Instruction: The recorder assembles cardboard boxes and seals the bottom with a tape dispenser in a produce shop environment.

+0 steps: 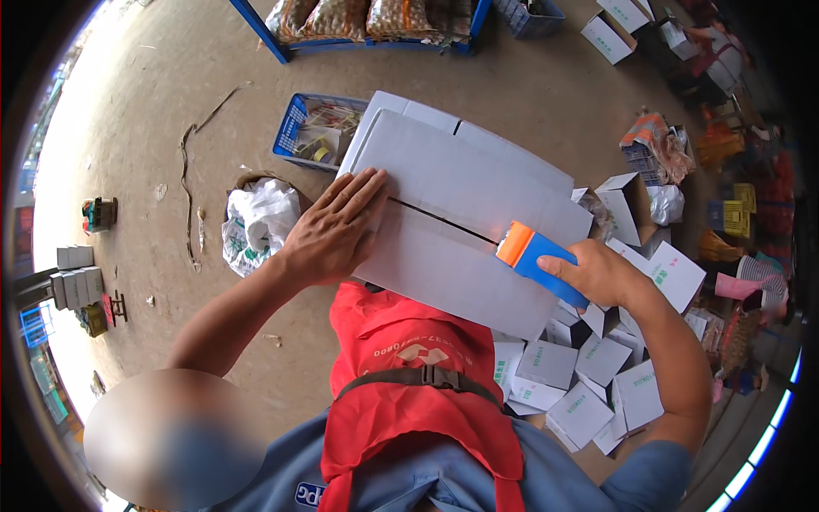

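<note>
A large white cardboard box (461, 179) stands before me, its two flaps folded down with a narrow dark gap between them. My left hand (341, 218) lies flat on the box near the gap's left end, fingers stretched out. In my right hand (601, 273) is a blue and orange tape dispenser (550, 264), gripped by its blue body. The dispenser's orange head rests at the right end of the gap, by the box's right part. Whether tape sticks to the cardboard there cannot be made out.
Behind the box stands a blue crate (294, 128) of small items. A white plastic bag (260, 222) sits left of it. Several small white cartons (580, 414) are heaped at the right. A blue rack (375, 43) with filled sacks is at the back; people work at far right.
</note>
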Motion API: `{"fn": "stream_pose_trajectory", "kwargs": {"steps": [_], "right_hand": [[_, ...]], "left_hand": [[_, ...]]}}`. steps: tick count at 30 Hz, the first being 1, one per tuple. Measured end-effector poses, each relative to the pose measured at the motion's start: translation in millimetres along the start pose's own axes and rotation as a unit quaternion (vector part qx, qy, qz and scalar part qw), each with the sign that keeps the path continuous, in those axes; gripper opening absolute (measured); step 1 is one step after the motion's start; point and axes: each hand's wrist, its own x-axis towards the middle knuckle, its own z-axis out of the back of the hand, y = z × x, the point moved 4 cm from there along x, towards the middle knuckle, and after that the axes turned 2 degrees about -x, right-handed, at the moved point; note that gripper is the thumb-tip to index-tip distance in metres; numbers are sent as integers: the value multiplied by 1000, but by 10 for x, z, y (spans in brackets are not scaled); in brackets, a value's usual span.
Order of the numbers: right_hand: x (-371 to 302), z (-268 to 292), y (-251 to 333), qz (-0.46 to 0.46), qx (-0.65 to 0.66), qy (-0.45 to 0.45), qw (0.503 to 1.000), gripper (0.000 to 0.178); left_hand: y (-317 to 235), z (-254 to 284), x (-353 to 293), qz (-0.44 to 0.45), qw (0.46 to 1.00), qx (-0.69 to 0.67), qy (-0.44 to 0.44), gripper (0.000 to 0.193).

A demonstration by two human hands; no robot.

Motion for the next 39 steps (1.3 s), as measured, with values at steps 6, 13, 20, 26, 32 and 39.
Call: {"fn": "stream_pose_trajectory", "kwargs": {"steps": [6,13,20,26,32,39], "right_hand": [[42,30,-51,-9,39,40,998,71],[-51,31,-447,-15,3,46,999,71],[-299,-108,-1545,-16,121,44,992,74],[-270,-231,-2102,7,147,30,989,80],[8,-550,-2755,85,98,-33,991,91],[261,-677,-2728,122,123,-47,984,94]], "left_hand": [[-685,-99,450,-55,998,-43,-11,67],[-900,-472,665,-87,994,-57,25,85],[-905,-477,730,-73,996,-15,55,88],[-926,-466,752,-66,994,0,89,87],[-905,-459,797,-67,994,17,84,89],[-948,-399,828,-70,993,10,89,87]]}}
